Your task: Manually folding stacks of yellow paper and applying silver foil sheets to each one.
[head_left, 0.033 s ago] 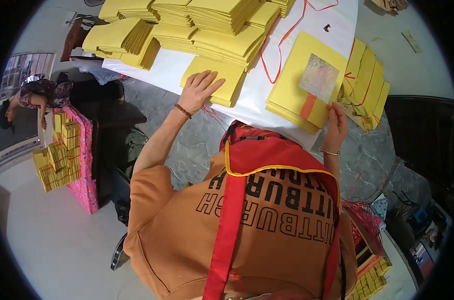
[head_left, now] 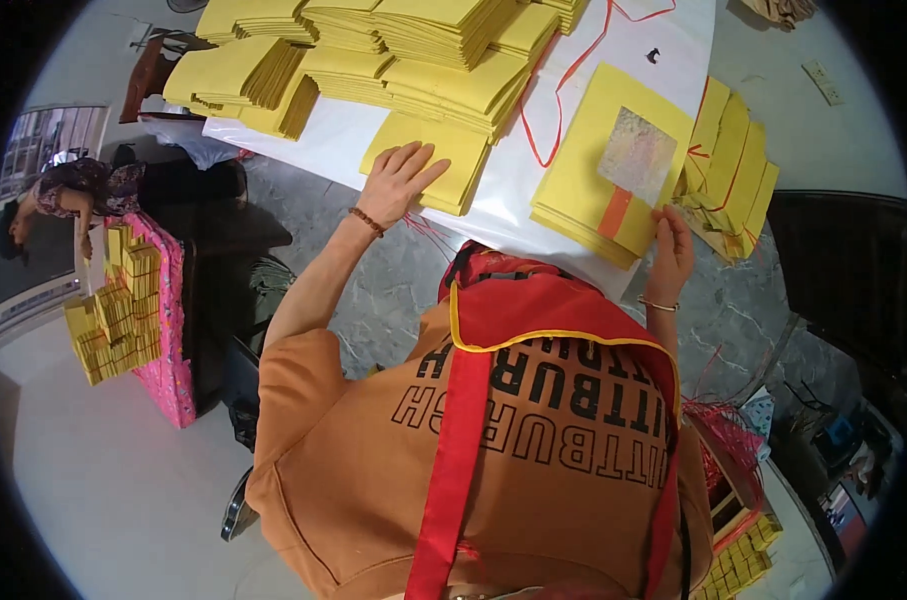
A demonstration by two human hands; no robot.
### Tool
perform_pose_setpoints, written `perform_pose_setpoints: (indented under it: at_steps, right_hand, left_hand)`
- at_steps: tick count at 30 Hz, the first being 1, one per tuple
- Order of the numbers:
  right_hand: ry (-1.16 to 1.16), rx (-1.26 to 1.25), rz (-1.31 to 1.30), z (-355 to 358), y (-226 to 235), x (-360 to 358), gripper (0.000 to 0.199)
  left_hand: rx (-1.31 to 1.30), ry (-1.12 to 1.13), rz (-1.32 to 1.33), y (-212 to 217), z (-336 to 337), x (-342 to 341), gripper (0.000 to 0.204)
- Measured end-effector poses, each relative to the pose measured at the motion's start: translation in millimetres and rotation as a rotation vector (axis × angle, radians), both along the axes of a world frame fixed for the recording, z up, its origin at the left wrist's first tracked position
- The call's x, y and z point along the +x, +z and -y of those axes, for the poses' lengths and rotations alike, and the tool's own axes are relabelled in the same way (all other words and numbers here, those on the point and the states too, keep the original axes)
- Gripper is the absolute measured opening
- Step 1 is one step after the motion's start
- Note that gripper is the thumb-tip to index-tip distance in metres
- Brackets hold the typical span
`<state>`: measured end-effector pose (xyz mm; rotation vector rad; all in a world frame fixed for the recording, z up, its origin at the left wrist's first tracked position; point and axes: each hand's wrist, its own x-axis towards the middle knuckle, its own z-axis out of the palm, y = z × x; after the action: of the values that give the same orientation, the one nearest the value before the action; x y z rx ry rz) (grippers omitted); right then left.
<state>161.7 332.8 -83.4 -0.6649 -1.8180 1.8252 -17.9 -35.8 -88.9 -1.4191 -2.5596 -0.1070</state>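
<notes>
reaching onto a white table (head_left: 513,175), left and right.
with left hand (head_left: 401,172) loosely spread, resting on a folded yellow stack (head_left: 460,145), lying under the fingers and showing past the tips toward one o'clock; with right hand (head_left: 675,243) curled at the four o'clock edge of a flat yellow pile (head_left: 575,165), stretching from the fingertips toward ten o'clock; cannot tell whether pinching or only touching.
</notes>
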Motion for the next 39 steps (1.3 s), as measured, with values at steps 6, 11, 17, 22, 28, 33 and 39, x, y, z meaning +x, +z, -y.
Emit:
perform_pose_setpoints:
  at_steps: [6, 11, 17, 22, 28, 33, 39]
  right_hand:
    - [-0.009, 0.020, 0.023, -1.8, 1.5, -3.2, 0.025]
    - [-0.043, 0.332, 0.034, -12.4, -5.2, -0.9, 0.020]
    - [0.069, 0.799, 0.048, -12.0, 10.2, -13.5, 0.019]
    - [0.055, 0.783, 0.079, -10.9, 9.2, -12.5, 0.020]
    - [0.028, 0.627, 0.066, -9.9, 3.1, -10.8, 0.021]
    - [0.046, 0.536, 0.068, -13.0, -0.6, -11.6, 0.021]
    - [0.070, 0.320, 0.078, -15.2, -1.1, -11.6, 0.016]
  left_hand:
    - [-0.237, 0.044, 0.142, -4.2, -1.7, 9.7, 0.068]
    - [-0.362, 0.005, 0.136, 5.8, -8.8, 4.2, 0.076]
    - [-0.450, -0.053, 0.403, 62.1, -29.1, -7.0, 0.078]
    - [0.027, -0.302, 0.461, 89.4, -99.7, 5.5, 0.035]
    - [0.219, -0.528, 0.238, 65.8, -181.9, 27.0, 0.037]
    - [0.242, -0.630, 0.322, 60.1, -188.9, 22.7, 0.019]
    - [0.229, -0.567, 0.624, 67.4, -198.7, 15.0, 0.015]
